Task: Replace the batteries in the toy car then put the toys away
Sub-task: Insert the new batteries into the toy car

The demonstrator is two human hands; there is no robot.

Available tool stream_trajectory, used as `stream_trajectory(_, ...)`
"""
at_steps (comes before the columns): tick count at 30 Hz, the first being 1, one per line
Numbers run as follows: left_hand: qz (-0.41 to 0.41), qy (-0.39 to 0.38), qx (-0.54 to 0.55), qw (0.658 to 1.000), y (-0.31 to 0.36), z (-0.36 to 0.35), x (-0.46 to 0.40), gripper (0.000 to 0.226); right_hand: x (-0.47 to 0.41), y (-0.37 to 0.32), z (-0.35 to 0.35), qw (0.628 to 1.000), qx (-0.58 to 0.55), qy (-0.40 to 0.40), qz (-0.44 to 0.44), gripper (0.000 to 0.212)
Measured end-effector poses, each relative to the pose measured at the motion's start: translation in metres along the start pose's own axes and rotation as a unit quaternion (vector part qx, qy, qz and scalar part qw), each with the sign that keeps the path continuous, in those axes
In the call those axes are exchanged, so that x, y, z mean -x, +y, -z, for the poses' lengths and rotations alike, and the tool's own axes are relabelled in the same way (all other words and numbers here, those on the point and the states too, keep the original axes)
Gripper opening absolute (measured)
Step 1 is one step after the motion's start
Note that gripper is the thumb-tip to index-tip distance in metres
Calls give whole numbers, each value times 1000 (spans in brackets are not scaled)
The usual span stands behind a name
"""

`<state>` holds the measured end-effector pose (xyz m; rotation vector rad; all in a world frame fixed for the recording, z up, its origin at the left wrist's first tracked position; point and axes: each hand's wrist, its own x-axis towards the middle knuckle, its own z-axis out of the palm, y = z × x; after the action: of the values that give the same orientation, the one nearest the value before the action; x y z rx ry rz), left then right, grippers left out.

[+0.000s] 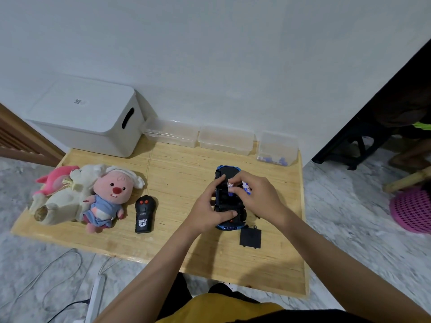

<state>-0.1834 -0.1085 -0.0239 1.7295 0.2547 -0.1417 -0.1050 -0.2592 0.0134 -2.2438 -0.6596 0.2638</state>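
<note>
Head view: lying upside down on the wooden table (177, 173), right of centre, the blue toy car (227, 199), underside and open battery bay facing up. Gripping the car's left side and near end, the left hand (207, 210), thumb lying across the near chassis, fingers curled over the far edge. Pinching a battery (229, 188) tilted over the bay, the right hand (256, 194), with a second battery (246, 187) tucked under its fingers; both hands partly hiding the bay, so its contents not readable. Lying flat just near of the car, apart from it, the black battery cover (250, 237). Resting left of the car, a black remote control (144, 214), then a heap of plush toys (79, 197). Standing along the wall: a lidded white storage box (91, 115), two clear tubs (200, 136), and a clear container (277, 148) holding more blue-and-white batteries
</note>
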Motion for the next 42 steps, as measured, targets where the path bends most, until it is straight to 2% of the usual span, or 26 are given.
stream_trajectory(8, 9, -10, 7, 1000, 2, 4, -7, 87, -8, 0, 0, 991, 95, -40, 85, 13)
stream_trajectory(13, 11, -20, -1, 1000, 3, 8, -10, 86, -17, -2, 3, 983, 124, -108, 78, 18)
stream_trajectory(18, 15, -14, 11, 1000, 6, 12, -13, 85, -21, -7, 3, 982, 137, -106, 72, 16)
stream_trajectory(27, 25, 10, 49, 998, 8, 12, -10, 84, -33, -15, 3, 965, 182, -158, 104, 19)
stream_trajectory(29, 27, 7, 55, 998, 7, 12, -8, 83, -34, -18, 3, 968, 157, -173, 88, 20)
stream_trajectory(33, 15, 11, 55, 998, 9, 12, -6, 83, -29, -20, 5, 988, 48, -146, 34, 20)
stream_trajectory(37, 8, 20, 63, 998, 7, 12, -1, 80, -17, -22, 15, 989, -46, -139, -5, 29)
stream_trajectory(42, 13, 37, 77, 996, 4, 8, 2, 84, -2, -22, 11, 987, -147, -23, -57, 23)
